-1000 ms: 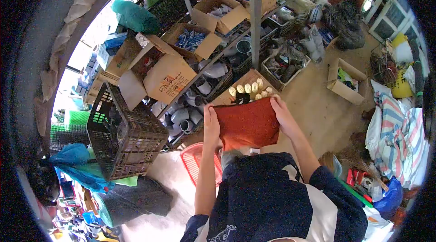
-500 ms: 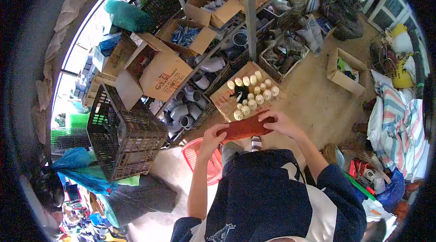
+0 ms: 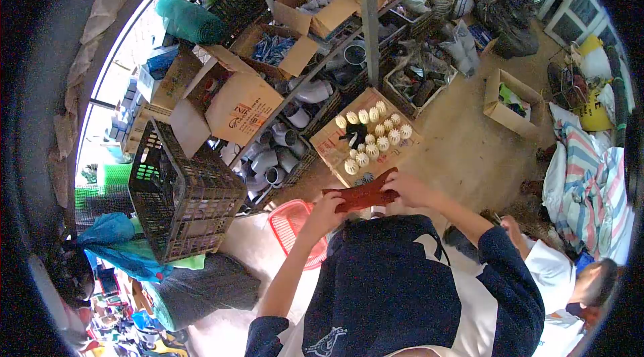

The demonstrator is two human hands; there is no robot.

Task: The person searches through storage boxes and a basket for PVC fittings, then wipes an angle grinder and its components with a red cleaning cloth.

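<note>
Fingers of both hands are closed on a rust-red mat (image 3: 362,195), which is folded into a narrow, crumpled strip held close in front of the person's chest. Left hand (image 3: 327,211) grips the strip's end at about 8 o'clock, and right hand (image 3: 407,187) pinches the opposite end at about 2 o'clock, so the strip slants slightly upward between them.

Just beyond the mat, at 12 o'clock, an open cardboard box (image 3: 327,144) lies on the floor, filled with round cream-coloured brush heads (image 3: 377,136). At 9 o'clock from the left hand a red plastic basket (image 3: 287,224) sits on the floor, partly hidden by the forearm. Farther out at 9 o'clock stands a black plastic crate (image 3: 184,199), tilted. At 11 o'clock a metal shelf holds grey pipe fittings (image 3: 272,161) and several open cartons. At 4 o'clock another person in a white top (image 3: 551,270) crouches low, near a striped cloth (image 3: 587,186).
</note>
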